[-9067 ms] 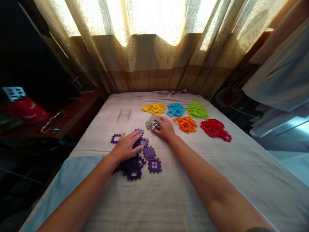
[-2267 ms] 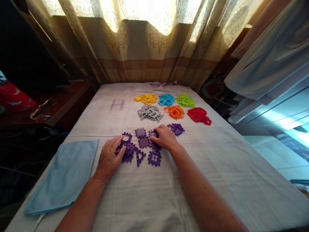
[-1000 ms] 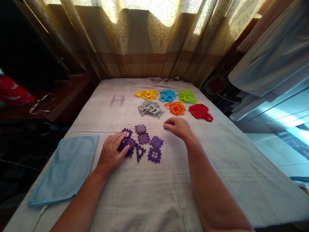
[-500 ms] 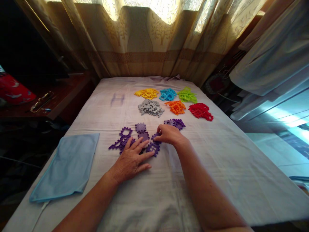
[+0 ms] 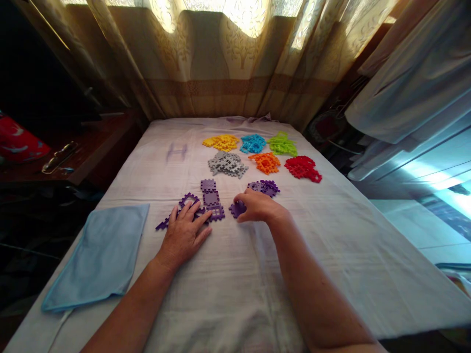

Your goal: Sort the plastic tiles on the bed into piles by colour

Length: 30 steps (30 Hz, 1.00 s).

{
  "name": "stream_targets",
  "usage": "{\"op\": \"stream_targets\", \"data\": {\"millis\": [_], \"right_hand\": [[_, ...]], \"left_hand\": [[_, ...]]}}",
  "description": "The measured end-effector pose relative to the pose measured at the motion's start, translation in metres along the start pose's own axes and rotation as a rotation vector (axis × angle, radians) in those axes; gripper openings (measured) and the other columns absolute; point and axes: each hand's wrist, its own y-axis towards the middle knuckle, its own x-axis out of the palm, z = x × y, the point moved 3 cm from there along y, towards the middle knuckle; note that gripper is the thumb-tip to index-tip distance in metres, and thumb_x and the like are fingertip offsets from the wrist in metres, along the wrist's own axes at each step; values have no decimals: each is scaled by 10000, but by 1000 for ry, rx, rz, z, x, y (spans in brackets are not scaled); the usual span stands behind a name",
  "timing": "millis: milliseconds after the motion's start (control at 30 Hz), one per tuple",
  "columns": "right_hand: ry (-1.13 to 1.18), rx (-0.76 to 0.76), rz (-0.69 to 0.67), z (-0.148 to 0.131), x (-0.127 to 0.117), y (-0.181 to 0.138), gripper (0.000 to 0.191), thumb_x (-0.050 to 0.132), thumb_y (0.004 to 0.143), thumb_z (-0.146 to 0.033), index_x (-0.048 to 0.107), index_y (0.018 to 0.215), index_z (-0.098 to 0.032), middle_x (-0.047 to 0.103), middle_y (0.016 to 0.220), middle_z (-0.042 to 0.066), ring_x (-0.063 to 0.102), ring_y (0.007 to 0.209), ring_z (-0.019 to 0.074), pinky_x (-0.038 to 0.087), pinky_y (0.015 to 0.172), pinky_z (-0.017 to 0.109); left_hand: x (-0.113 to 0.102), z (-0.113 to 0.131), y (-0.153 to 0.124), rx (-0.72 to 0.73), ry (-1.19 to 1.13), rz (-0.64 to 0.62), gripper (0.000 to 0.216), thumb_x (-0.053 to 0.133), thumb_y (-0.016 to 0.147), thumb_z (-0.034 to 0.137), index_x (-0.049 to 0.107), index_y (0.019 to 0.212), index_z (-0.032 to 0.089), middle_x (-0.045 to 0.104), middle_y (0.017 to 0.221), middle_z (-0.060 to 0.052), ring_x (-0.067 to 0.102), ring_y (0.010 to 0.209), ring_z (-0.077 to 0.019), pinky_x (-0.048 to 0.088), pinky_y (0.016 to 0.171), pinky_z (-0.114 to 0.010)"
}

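Note:
My left hand (image 5: 185, 234) lies flat with its fingers spread over purple interlocking tiles (image 5: 189, 197), partly hiding them. By its index finger is a purple window tile (image 5: 217, 212). Beyond it, two more purple square tiles, a plain one (image 5: 211, 198) and a patterned one (image 5: 208, 185), form a column with it; I cannot tell whether they are joined. To the right, my right hand (image 5: 259, 205) pinches the edge of a solid purple square tile (image 5: 236, 210) between thumb and fingers, apart from the column. Behind that hand sits another small heap of purple tiles (image 5: 270, 188).
Farther back on the white-sheeted surface (image 5: 331, 255) are piles of yellow (image 5: 221, 142), blue (image 5: 253, 143), lime green (image 5: 282, 144), grey (image 5: 227, 164), orange (image 5: 265, 163) and red pieces (image 5: 303, 168). A light-blue cloth pouch (image 5: 99, 255) lies at left, a cord beneath it.
My left hand has slid left with the purple tiles under it. The window tile has shifted left and away from me, below the column. A gap now separates it from the tile at my right hand.

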Motion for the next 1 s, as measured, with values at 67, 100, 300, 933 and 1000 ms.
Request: {"op": "stream_targets", "data": {"millis": [67, 100, 300, 933, 1000], "right_hand": [[-32, 12, 11, -3, 0, -1, 582, 769, 705, -401, 629, 1252, -260, 603, 1259, 114, 619, 1109, 272, 479, 865, 303], [-46, 26, 20, -4, 0, -2, 572, 773, 700, -398, 636, 1231, -237, 615, 1246, 124, 624, 1099, 277, 483, 853, 305], [58, 55, 29, 9, -8, -3, 356, 746, 729, -316, 695, 1063, -204, 721, 1079, 82, 666, 988, 238, 480, 777, 268], [305, 340, 252, 102, -25, -20, 218, 607, 835, -248, 726, 1003, -177, 745, 938, 69, 659, 764, 158, 459, 656, 230], [178, 352, 298, 95, -32, -22, 214, 609, 848, -299, 742, 985, -203, 747, 974, 69, 664, 834, 181, 450, 676, 244]], "left_hand": [[1, 0, 0, -9, -1, 2, 437, 498, 942, 462, 599, 1340, 315, 499, 1483, -123, 399, 1406, -347, 250, 1150, -616], [1, 0, 0, -10, -5, 5, 438, 496, 942, 461, 597, 1342, 315, 495, 1486, -122, 396, 1408, -347, 250, 1150, -616], [4, -2, -1, -6, -32, 20, 442, 493, 942, 441, 579, 1358, 319, 491, 1491, -108, 402, 1404, -337, 250, 1153, -607], [6, -6, -2, 51, -98, 106, 478, 469, 941, 413, 558, 1372, 224, 488, 1484, -137, 411, 1395, -319, 320, 1147, -542], [3, -8, -1, 42, -93, 112, 499, 476, 934, 428, 550, 1376, 208, 481, 1490, -144, 400, 1404, -321, 307, 1157, -537]]}}
